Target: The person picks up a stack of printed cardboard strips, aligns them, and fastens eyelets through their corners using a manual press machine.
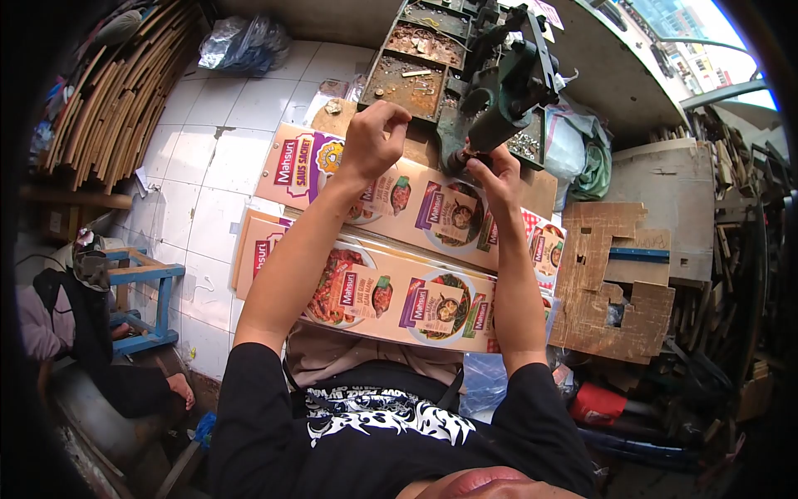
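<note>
My left hand [378, 143] is raised above the far printed board, near the metal parts tray [428, 71]. Its fingers are curled into a pinch, and anything between them is too small to make out. My right hand [499, 173] is at the lower end of the dark green press [495, 125], thumb and fingers drawn together. What they hold there, if anything, is hidden. Under my forearms lie a far printed Mahsuri board [291, 170] and a nearer printed board [391, 303], both showing food pictures.
A worn brown board with cut-outs [582, 274] lies at the right. Plastic bags [569, 145] sit beside the press. Wooden strips [108, 100] are stacked at the far left. A blue stool frame [154, 308] and another person's foot [180, 389] are at the left.
</note>
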`<act>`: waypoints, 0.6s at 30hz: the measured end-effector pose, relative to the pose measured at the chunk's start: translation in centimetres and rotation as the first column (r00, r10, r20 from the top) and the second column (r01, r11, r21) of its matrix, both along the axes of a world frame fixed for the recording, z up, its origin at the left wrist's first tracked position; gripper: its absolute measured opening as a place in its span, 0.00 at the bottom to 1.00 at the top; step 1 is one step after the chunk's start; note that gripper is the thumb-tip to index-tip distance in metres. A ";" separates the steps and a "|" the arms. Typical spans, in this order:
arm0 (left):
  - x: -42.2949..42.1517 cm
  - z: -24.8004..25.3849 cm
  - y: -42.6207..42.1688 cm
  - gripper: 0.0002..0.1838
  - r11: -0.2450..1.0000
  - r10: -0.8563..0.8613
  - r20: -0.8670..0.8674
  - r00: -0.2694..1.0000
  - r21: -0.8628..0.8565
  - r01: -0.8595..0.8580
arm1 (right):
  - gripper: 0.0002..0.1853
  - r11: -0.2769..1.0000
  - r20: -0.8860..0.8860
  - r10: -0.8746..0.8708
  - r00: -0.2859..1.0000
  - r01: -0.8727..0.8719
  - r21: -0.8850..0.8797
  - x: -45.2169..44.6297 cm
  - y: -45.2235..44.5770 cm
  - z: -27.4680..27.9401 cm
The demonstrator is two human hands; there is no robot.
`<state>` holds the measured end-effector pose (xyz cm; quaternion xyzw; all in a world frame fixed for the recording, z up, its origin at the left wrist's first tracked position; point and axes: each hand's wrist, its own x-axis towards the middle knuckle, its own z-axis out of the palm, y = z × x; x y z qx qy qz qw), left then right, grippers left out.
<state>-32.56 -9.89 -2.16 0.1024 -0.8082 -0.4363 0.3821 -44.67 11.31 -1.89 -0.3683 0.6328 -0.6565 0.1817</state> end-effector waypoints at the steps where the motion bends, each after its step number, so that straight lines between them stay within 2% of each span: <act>1: 0.0 0.0 0.0 0.05 1.000 -0.002 -0.002 1.000 0.007 0.002 | 0.10 1.000 0.000 0.000 1.000 0.000 -0.001 0.0 0.0 0.0; 5: -0.1 0.2 0.1 0.05 1.000 0.005 -0.043 0.999 0.005 -0.005 | 0.09 1.000 -0.001 0.000 1.000 0.000 0.004 -0.1 0.1 0.0; 13: -0.1 -0.1 0.0 0.05 1.000 0.002 0.009 1.000 0.001 -0.002 | 0.11 0.998 -0.030 -0.069 0.997 0.069 0.001 0.3 -0.5 -0.5; 15: -0.1 0.0 0.0 0.05 1.000 0.003 0.010 1.000 0.007 -0.003 | 0.11 0.988 -0.235 -0.131 0.963 0.146 0.047 0.3 -0.6 -0.5; 18: -0.1 0.0 0.0 0.05 1.000 0.006 -0.015 1.000 0.005 -0.006 | 0.10 0.977 -0.337 -0.198 0.920 0.215 0.012 1.1 -1.0 0.3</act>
